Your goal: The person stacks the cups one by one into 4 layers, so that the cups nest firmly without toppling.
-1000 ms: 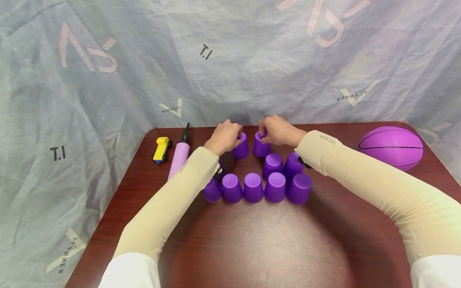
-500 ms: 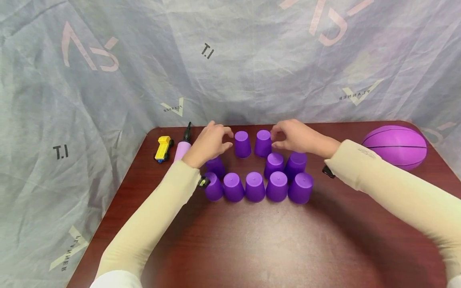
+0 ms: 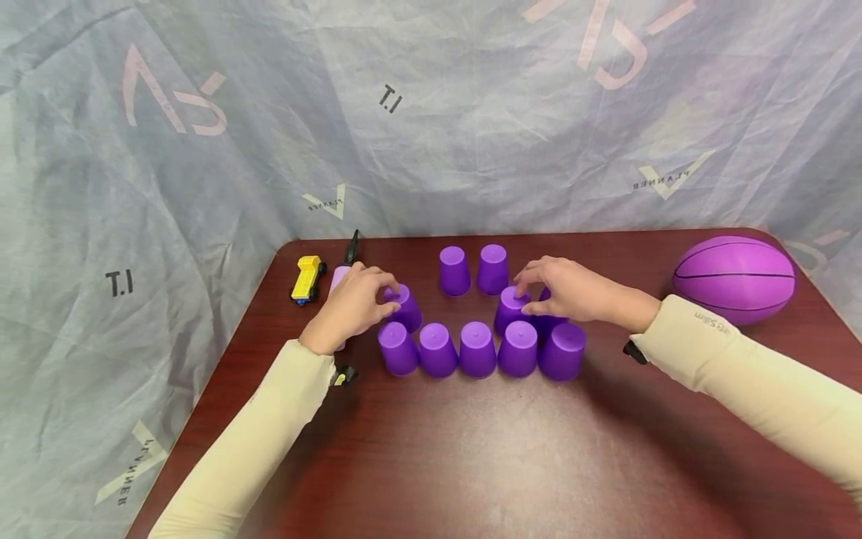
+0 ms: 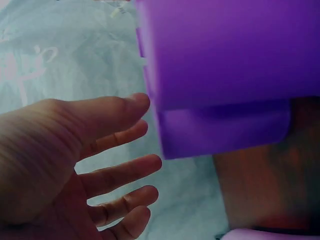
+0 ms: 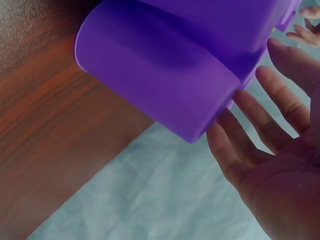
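While five purple cups point(image 3: 477, 352) sat bottoms-up in a row on the brown table point(image 3: 485, 449), the left hand point(image 3: 355, 303) was at a sixth cup point(image 3: 408, 311) just behind the row's left end and the right hand point(image 3: 569, 288) was over a seventh cup point(image 3: 508, 316) further right, both loosely spread and gripping nothing, though actual contact was kinda hard to tell. Two back cups point(image 3: 454, 277) stood beyond, with a yellow toy truck point(image 3: 306, 280) off left and a purple ball point(image 3: 735, 281) far right.
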`<state>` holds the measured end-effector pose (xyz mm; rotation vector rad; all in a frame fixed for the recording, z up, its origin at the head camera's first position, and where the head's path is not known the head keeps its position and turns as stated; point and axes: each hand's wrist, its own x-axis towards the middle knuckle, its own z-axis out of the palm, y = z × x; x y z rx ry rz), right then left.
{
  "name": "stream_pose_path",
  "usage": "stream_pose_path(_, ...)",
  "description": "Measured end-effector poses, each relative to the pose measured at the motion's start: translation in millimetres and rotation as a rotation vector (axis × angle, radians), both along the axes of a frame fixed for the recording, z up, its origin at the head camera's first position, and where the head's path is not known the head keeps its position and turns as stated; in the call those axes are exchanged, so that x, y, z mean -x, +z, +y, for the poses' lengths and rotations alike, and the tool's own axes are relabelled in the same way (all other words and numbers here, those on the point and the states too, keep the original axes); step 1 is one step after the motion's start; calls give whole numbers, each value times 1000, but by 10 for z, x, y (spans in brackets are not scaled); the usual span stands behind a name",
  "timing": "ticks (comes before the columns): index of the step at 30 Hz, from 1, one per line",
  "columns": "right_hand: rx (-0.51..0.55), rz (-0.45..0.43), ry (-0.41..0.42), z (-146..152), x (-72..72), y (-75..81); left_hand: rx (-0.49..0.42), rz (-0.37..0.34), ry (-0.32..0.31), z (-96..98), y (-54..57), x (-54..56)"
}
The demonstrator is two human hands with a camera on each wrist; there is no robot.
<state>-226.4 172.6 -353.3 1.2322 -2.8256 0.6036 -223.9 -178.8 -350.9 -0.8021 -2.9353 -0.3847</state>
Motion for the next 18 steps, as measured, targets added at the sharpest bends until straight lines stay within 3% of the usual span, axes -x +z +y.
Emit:
stream_pose_path(9, 36, 15, -9, -55, 11, -96, -95, -75, 59, -67, -150, 36)
stream_pose_path(18, 61, 58, -2, -56, 26, -105, -120, -52, 57, -55, -194, 58)
